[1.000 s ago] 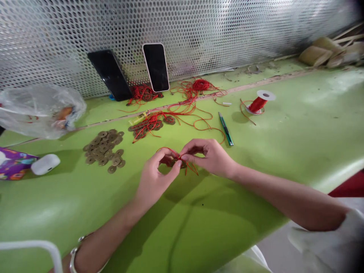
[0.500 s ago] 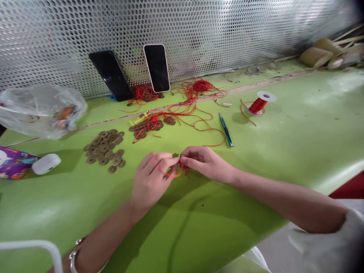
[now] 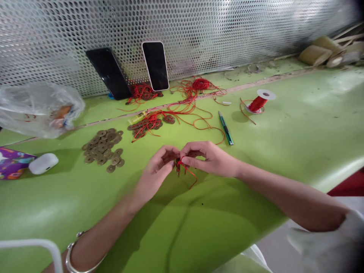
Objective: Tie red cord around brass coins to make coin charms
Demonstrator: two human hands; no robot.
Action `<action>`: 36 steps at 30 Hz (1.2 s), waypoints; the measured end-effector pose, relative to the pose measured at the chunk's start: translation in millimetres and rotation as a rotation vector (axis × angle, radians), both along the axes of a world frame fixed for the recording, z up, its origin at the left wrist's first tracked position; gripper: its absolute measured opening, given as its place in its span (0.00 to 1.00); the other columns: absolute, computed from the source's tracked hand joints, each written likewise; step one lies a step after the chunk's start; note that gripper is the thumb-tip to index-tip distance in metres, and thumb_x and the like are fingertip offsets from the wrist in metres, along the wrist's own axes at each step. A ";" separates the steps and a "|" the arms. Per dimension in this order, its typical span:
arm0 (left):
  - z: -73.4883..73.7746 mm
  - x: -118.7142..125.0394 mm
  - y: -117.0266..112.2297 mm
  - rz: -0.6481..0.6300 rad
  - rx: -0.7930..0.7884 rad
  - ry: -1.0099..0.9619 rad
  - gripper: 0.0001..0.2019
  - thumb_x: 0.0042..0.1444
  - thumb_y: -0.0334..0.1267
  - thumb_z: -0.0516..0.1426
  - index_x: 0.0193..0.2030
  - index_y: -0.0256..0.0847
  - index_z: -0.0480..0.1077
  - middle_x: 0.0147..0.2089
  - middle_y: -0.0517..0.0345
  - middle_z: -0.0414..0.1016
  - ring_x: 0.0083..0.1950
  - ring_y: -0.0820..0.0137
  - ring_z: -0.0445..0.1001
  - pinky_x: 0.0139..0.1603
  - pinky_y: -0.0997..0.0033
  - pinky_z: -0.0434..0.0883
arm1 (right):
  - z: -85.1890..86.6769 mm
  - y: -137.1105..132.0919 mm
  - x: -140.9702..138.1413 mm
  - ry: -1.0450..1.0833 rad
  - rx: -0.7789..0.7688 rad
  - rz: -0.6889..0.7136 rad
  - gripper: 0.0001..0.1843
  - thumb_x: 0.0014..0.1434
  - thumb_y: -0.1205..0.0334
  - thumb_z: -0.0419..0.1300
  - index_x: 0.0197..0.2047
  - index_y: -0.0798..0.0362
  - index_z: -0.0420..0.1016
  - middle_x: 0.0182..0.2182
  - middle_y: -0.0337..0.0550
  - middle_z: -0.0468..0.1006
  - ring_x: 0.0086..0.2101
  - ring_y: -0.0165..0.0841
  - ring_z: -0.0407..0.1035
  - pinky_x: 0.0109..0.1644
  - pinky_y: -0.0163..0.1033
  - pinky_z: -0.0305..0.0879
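My left hand (image 3: 159, 167) and my right hand (image 3: 209, 159) meet above the green table (image 3: 224, 223). Between their fingertips hang a few brass coins (image 3: 178, 170), seen edge-on, with red cord (image 3: 193, 184) tied round them. A loose loop of that cord dangles below my right fingers. My right thumb and forefinger pinch the cord at the knot. The left fingers are closed at the top of the coins; their exact hold is partly hidden.
Left of my hands lies a pile of holed coins (image 3: 102, 147). Behind are coins strung on red cord (image 3: 146, 127), a green cutter (image 3: 226, 129) and a spool of red cord (image 3: 258, 103). Two phones (image 3: 156, 66) lean on the perforated metal panel (image 3: 199, 34). A white earbud case (image 3: 43, 163) sits left.
My left hand has turned, bringing its thumb lower and into view. The cord loop that lay across the left fingers now hangs below the right hand, and the coins show more clearly.
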State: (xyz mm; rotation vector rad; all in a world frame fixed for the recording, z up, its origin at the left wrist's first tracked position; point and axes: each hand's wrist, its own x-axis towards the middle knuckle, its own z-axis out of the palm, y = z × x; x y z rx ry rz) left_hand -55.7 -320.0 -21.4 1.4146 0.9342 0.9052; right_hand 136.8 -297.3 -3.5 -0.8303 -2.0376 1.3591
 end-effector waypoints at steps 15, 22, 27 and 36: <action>-1.3 3.7 1.0 0.041 -0.067 0.075 0.06 0.54 0.39 0.59 0.34 0.39 0.73 0.31 0.61 0.72 0.34 0.74 0.70 0.36 0.76 0.67 | 0.7 5.2 3.5 -0.065 0.180 -0.054 0.09 0.64 0.64 0.50 0.40 0.57 0.69 0.31 0.41 0.74 0.31 0.26 0.68 0.36 0.32 0.65; 0.1 5.7 0.4 0.190 -0.199 -0.011 0.10 0.50 0.43 0.61 0.31 0.38 0.73 0.27 0.62 0.71 0.30 0.75 0.69 0.35 0.75 0.69 | -4.1 3.7 1.6 -0.010 0.414 -0.311 0.11 0.60 0.69 0.50 0.47 0.57 0.66 0.43 0.50 0.71 0.43 0.33 0.66 0.45 0.38 0.65; -4.1 5.2 0.9 0.278 -0.210 -0.075 0.12 0.47 0.45 0.63 0.31 0.38 0.74 0.27 0.61 0.72 0.29 0.75 0.68 0.31 0.76 0.68 | 2.2 -10.8 -1.6 -0.086 0.628 -0.167 0.06 0.56 0.71 0.52 0.35 0.55 0.69 0.28 0.41 0.71 0.30 0.29 0.65 0.37 0.34 0.62; 0.5 3.9 -1.4 0.155 -0.207 -0.053 0.09 0.49 0.43 0.62 0.27 0.39 0.75 0.24 0.63 0.71 0.27 0.76 0.66 0.29 0.77 0.65 | -17.5 -4.8 -10.4 -0.449 0.255 -0.142 0.23 0.58 0.66 0.51 0.57 0.52 0.60 0.28 0.38 0.76 0.23 0.27 0.66 0.28 0.31 0.56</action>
